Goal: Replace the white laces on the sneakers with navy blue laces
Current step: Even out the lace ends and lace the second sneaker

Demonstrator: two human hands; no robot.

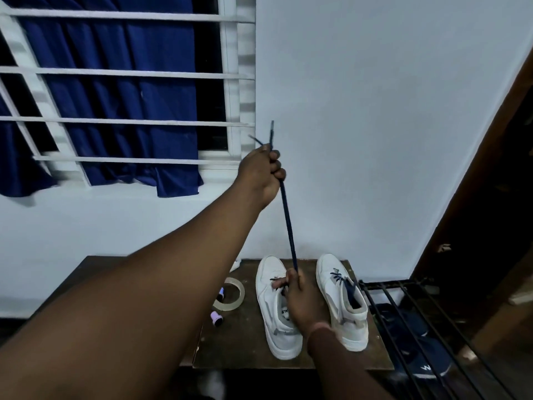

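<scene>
Up high, the left hand (261,171) grips both ends of the navy lace (288,223), pulled taut. Below, the right hand (300,298) pinches the lace at the left sneaker (274,321) on the desk (245,342); the right sneaker (343,301) stands just beside it.

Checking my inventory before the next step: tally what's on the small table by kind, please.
Sneakers: 2
Navy laces: 2
Tape roll: 1
Small purple-capped items: 2
Total: 7
A white scrap behind the left arm is unclear, not counted.
</scene>
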